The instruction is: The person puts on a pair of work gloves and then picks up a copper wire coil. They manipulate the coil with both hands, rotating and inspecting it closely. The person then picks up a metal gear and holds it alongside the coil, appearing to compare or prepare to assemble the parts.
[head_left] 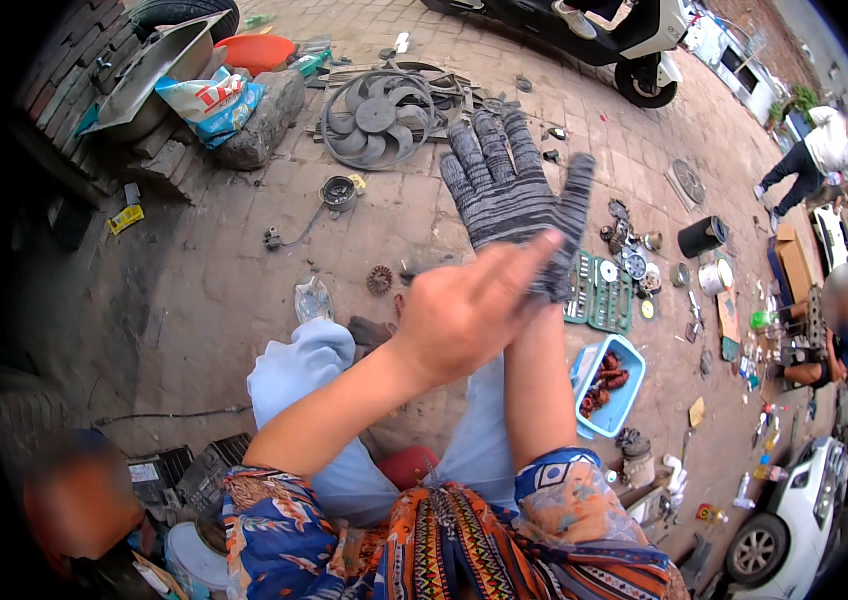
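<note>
Bare left hand [454, 310] crosses the striped glove [514, 185] at its wrist, pinch hidden, I can't tell; gloved right hand [516, 212] points away from the body, fingers spread.

A short-sleeved, orange-and-navy patterned shirt [444, 545] carries zigzag bands down its front; beyond the shirt show pale-blue jeans [294, 370] and a grey-and-black striped knit glove [514, 205].

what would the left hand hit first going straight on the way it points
Likely the striped glove on the right hand; the left hand overlaps it in view, though contact is unclear.
</note>
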A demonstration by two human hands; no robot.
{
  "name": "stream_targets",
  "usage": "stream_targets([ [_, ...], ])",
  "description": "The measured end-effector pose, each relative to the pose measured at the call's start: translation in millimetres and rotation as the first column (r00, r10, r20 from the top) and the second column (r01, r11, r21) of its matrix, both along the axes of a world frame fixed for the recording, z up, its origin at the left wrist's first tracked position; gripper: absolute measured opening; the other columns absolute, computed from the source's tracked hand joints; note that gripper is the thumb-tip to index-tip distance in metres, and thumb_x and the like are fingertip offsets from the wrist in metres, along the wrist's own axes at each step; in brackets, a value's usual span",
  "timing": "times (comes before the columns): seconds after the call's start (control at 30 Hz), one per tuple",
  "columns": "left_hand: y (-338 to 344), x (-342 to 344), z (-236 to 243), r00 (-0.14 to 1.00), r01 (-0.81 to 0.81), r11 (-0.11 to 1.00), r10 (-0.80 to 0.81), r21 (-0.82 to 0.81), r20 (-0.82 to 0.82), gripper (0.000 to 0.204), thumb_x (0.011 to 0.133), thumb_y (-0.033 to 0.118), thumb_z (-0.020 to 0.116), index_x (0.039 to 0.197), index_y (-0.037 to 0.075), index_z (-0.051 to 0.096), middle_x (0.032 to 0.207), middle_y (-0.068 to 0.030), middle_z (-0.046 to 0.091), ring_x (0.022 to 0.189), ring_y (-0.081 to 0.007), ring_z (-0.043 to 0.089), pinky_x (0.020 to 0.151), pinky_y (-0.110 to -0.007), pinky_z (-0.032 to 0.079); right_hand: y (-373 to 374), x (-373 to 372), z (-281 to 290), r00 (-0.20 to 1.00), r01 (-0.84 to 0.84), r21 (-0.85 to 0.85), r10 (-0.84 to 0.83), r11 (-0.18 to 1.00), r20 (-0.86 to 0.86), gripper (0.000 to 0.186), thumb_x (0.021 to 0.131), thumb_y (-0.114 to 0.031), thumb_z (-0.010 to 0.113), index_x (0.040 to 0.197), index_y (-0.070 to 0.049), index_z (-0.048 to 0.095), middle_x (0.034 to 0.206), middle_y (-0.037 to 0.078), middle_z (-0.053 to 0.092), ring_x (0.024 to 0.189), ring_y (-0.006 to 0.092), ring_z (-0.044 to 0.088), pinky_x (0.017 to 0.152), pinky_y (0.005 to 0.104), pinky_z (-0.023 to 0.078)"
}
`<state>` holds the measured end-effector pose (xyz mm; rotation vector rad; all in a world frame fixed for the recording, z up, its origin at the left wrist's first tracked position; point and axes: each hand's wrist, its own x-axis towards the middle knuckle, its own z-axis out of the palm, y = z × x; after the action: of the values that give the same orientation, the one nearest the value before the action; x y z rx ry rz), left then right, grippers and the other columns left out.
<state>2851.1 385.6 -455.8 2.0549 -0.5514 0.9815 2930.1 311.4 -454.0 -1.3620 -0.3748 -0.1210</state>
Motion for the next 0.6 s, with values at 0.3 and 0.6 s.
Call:
stream_targets([
  [0.3, -2, 7, -24, 0.966, -0.079, 0.903, -0.037, -0.423, -0.258, 0.063, 0.09, 0.005, 0.049, 0.14, -0.005, 0.013, 0.067, -0.0094, 0.057, 0.054, -0.0122, 0.048, 0.055, -0.025, 0.041, 2, 4, -1, 1.0, 0.001, 0.097, 0.001, 0.995, -0.017, 0.052, 0.084, -0.029, 0.059, 0.124, 0.001, 0.044, 0.124, 0.019, 0.043, 0.112, 0.0259, 0.04, 0.094, 0.0373, 0.034],
  [0.6, -1, 4, -24, 0.993, -0.094, 0.995, 0.092, -0.023, -0.078, 0.066, 0.077, 0.003, 0.063, 0.136, -0.002, 0.034, 0.063, -0.0093, 0.056, 0.043, -0.0203, 0.05, 0.044, -0.031, 0.041, -13, 12, -7, 0.995, 0.097, 0.104, -0.095, 0.99, -0.026, 0.045, 0.084, -0.025, 0.059, 0.119, 0.001, 0.049, 0.118, 0.018, 0.048, 0.104, 0.0231, 0.047, 0.089, 0.0354, 0.039],
])
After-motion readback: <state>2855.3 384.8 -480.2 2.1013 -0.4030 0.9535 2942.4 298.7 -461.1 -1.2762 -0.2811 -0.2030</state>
